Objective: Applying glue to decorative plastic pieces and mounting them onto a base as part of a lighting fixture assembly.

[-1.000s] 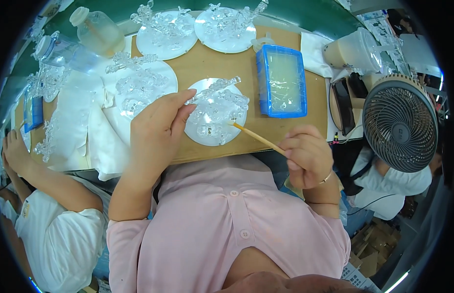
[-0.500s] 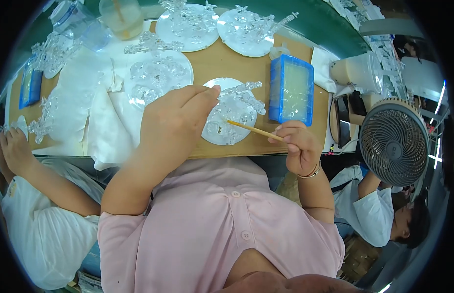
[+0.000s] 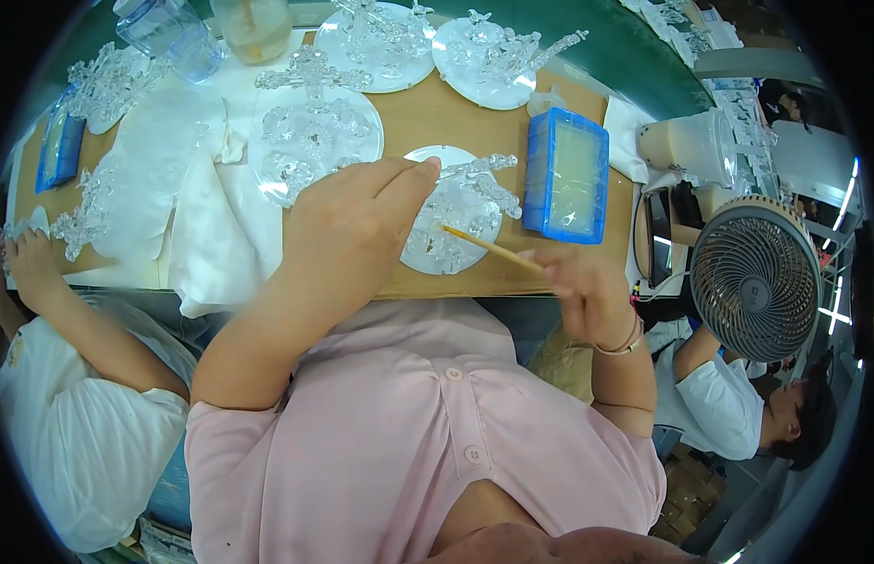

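Note:
Over the near white plate [image 3: 420,254], my left hand [image 3: 357,211] is closed, its thumb and fingertips pinching the end of a clear, knobbly plastic piece [image 3: 493,164]. That piece points right, above other clear parts [image 3: 446,226] on the plate. My right hand [image 3: 587,287], a little blurred, grips a thin wooden stick [image 3: 498,250] with a yellow-orange tip. The stick slants left, and its tip is over the clear parts; whether it touches them I cannot tell. My left hand hides the plate's left edge.
A blue tray [image 3: 567,179] stands right of the plate. Behind are more plates of clear parts [image 3: 482,66], a cup with a stick [image 3: 252,28] and a clear jar [image 3: 169,38]. White cloth [image 3: 211,244] lies left. A fan [image 3: 756,282] and co-workers flank me.
My right hand has shifted slightly right and down, and the stick slants more steeply. My left hand keeps its pinch on the clear piece. The whole view has shifted a little.

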Demonstrator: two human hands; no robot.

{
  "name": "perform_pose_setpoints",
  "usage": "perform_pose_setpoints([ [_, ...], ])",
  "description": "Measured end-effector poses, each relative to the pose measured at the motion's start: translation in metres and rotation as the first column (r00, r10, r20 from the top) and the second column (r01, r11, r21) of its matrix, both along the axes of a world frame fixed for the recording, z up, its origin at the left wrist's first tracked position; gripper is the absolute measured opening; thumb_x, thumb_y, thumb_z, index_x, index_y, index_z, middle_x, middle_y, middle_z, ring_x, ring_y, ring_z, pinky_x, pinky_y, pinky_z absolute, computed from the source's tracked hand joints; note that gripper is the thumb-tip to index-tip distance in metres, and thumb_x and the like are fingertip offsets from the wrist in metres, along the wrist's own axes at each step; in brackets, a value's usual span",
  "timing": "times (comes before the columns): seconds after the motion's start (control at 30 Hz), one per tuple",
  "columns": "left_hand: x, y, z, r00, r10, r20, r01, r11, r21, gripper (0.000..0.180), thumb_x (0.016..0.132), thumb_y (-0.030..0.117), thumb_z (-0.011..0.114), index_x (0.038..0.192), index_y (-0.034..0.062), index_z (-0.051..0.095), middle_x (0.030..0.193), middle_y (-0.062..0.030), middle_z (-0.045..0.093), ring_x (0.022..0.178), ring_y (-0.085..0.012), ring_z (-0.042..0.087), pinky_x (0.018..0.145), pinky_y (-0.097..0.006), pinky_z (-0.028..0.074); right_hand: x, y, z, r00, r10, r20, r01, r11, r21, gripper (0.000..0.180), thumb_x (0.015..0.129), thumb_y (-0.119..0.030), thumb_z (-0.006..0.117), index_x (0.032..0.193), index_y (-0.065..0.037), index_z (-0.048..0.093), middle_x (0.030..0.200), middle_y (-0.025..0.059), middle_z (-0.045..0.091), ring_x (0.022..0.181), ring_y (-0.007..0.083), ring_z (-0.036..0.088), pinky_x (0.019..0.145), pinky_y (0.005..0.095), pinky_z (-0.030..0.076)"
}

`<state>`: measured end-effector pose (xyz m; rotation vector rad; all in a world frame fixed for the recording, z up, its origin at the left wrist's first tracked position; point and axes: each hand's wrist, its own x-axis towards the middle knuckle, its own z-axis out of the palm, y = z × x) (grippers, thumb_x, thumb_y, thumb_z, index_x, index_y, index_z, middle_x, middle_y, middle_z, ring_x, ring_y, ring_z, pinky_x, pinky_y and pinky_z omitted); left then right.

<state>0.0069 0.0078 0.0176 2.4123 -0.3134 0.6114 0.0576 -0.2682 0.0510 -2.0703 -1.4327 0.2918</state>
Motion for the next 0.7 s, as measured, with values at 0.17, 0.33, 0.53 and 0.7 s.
perform_pose_setpoints([
  [0.17,0.002,-0.003,-0.001,1.000,-0.023,0.001,0.023,1.000,-0.011,0.028,0.074,0.001,0.061,0.102,0.0036,0.064,0.089,-0.0064,0.065,0.075,-0.0219,0.064,0.062,-0.031,0.051,-0.018,0.008,-0.024,0.747,-0.368,-0.554,0.542,0.820,0.187,0.019,0.098,-0.016,0.048,0.099,0.001,0.053,0.084,0.0172,0.066,0.069,0.0202,0.067,0.063,0.0299,0.052],
  [0.33,0.001,-0.004,-0.002,0.999,-0.047,-0.017,0.047,0.999,-0.015,0.030,0.074,0.000,0.060,0.104,0.0024,0.063,0.090,-0.0070,0.065,0.076,-0.0223,0.064,0.063,-0.031,0.051,-0.018,0.011,-0.019,0.947,-0.268,-0.175,0.300,0.934,0.195,0.023,0.100,-0.020,0.046,0.099,0.003,0.052,0.082,0.0180,0.065,0.069,0.0232,0.068,0.064,0.0300,0.053],
  [0.53,0.001,-0.004,-0.003,0.999,-0.035,-0.004,0.035,0.999,0.005,0.031,0.073,0.000,0.060,0.104,0.0024,0.063,0.091,-0.0069,0.064,0.076,-0.0222,0.064,0.063,-0.032,0.052,-0.013,0.000,-0.042,0.731,-0.294,-0.615,0.535,0.807,0.250,0.024,0.101,-0.022,0.045,0.102,0.001,0.050,0.088,0.0206,0.065,0.076,0.0265,0.069,0.069,0.0354,0.057],
  [0.7,0.001,-0.004,0.000,0.999,-0.037,-0.012,0.037,0.999,0.014,0.032,0.072,0.000,0.060,0.104,0.0024,0.063,0.091,-0.0064,0.065,0.076,-0.0216,0.064,0.064,-0.031,0.052,-0.047,0.006,-0.073,0.449,-0.360,-0.818,0.844,0.471,0.257,0.027,0.101,-0.025,0.043,0.099,0.001,0.048,0.082,0.0218,0.065,0.067,0.0269,0.068,0.066,0.0362,0.057],
])
